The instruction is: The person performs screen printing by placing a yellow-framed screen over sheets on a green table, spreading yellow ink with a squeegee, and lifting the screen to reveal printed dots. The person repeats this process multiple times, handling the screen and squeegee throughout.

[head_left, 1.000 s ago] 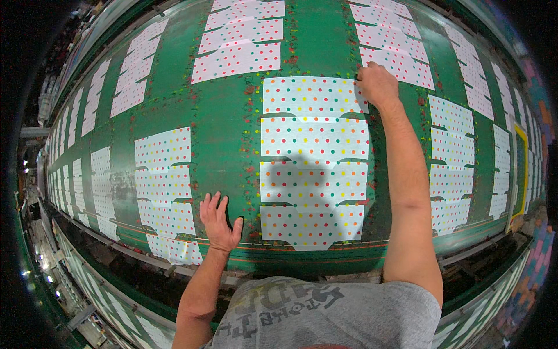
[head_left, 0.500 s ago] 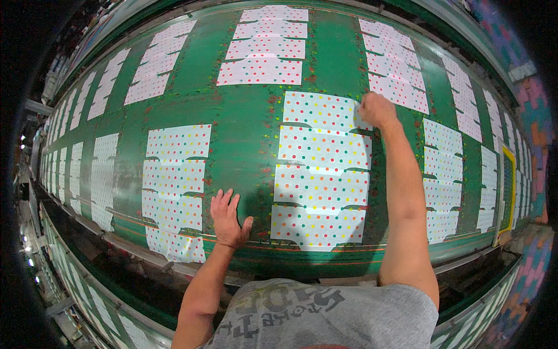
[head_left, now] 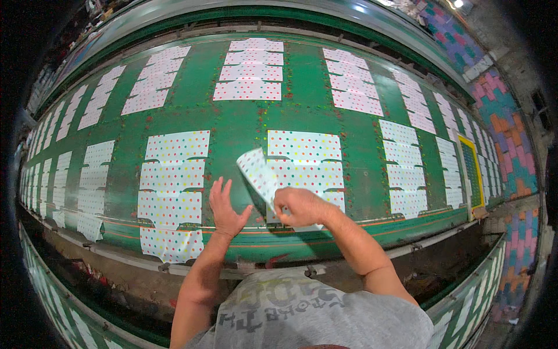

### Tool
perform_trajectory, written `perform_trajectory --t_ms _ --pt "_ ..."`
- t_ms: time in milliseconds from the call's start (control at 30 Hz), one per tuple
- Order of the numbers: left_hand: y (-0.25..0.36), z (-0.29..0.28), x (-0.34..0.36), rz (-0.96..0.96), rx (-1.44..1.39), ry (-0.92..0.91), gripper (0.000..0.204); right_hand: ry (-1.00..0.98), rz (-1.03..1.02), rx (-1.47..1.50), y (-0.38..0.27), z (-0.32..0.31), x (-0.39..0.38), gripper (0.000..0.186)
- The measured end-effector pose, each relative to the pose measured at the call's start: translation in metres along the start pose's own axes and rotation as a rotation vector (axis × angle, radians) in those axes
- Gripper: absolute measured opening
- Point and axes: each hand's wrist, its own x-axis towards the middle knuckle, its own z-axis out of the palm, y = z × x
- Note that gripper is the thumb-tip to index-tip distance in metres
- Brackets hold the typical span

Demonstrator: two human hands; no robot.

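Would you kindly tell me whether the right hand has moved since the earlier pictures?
Yes: the right hand has come nearer and somewhat leftward, toward the near edge of the green table.

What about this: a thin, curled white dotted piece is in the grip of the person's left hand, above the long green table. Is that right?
Wrong hand: the head view shows the thin, curled white dotted piece in the grip of the person's right hand, above the long green table. The left hand is open.
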Motion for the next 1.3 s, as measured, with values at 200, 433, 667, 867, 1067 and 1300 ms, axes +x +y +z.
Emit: perform_trajectory --t_ms 200,433,667,867,1067,1300 --pt "0.041 -0.014 -0.037 0.263 -0.124 -0.189 0.082 0.006 0.08 0.184 -0.072 0.027 -0.07 0.013" --pt "0.042 -0.008 -0.071 0.056 -0.387 -0.112 0.036 0.226 0.202 0.29 -0.086 0.032 -0.168 0.012" --pt "0.081 -0.036 -0.084 -0.37 -0.601 -0.324 0.022 0.424 0.307 0.355 -0.043 0.025 -0.252 0.012" --pt "0.138 -0.01 -0.098 -0.519 -0.784 -0.24 0.037 0.494 0.321 0.489 0.017 0.02 -0.302 0.011" --pt "0.17 -0.001 -0.119 -0.578 -0.679 -0.248 0.041 0.404 0.27 0.545 0.059 0.021 -0.333 0.012" --pt "0.182 -0.027 -0.128 -0.619 -0.581 -0.228 0.04 0.304 0.224 0.552 0.088 0.021 -0.315 0.009"
